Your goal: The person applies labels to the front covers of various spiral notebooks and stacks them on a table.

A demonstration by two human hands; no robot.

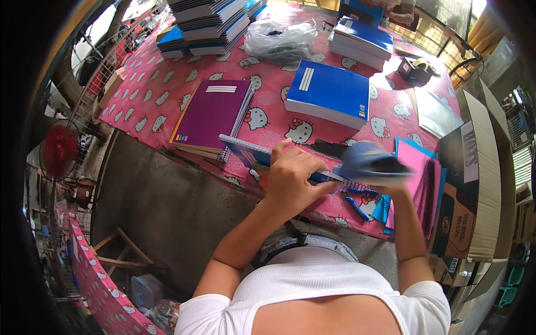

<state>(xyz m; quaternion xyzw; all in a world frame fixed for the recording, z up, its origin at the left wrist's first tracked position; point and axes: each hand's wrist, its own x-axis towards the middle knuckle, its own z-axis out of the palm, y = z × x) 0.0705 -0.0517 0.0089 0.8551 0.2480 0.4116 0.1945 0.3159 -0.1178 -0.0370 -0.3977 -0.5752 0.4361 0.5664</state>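
My left hand [296, 174] is closed round a blue spiral notebook [245, 149], held on edge near the table's front. Its coil [357, 185] sticks out toward my right hand. A rounded blue-grey thing [365, 159] with a dark opening is at my right hand [396, 192] and smeared by motion; I cannot make out its kind. That hand's fingers are mostly hidden by it. Just below the coil lies a blue-handled hand tool [357, 208]. Pink and blue notebook covers [410, 162] lie beside my right wrist.
A purple notebook stack [215, 111] and a blue notebook stack [329, 92] stand on the pink patterned tablecloth [268, 100]. Farther back are taller stacks [209, 28], a plastic bag [282, 42] and a tape dispenser [416, 68]. A cardboard box [474, 184] stands at right.
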